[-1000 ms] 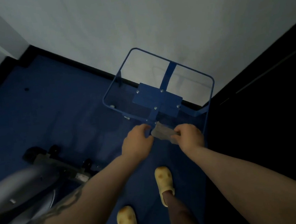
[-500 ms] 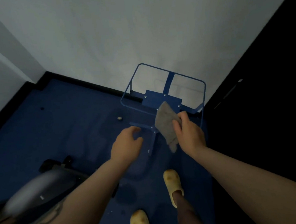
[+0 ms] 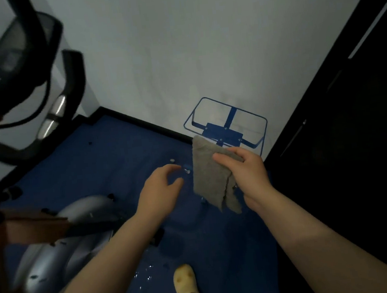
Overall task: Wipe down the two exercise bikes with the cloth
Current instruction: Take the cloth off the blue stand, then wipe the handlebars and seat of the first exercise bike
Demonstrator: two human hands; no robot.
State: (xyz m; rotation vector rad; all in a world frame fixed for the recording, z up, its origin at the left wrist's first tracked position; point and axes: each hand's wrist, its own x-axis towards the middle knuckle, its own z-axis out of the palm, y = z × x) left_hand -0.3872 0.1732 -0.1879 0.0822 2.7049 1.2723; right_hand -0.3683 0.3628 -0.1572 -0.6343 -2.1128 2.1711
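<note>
A grey cloth hangs from my right hand, which pinches its upper edge at centre right. My left hand hovers just left of the cloth with loosely spread fingers, holding nothing. An exercise bike fills the left side: its black handlebars and console rise at the upper left, and its silver body sits at the lower left, blurred. A second bike is not visible.
A blue wire-frame stand rests against the white wall beyond my hands. The floor is dark blue carpet with small specks. A black panel runs along the right. My yellow shoe shows at the bottom.
My left hand has let go of the cloth, which now hangs from my right hand alone. The view has lifted and swung left, bringing the bike's handlebars into sight.
</note>
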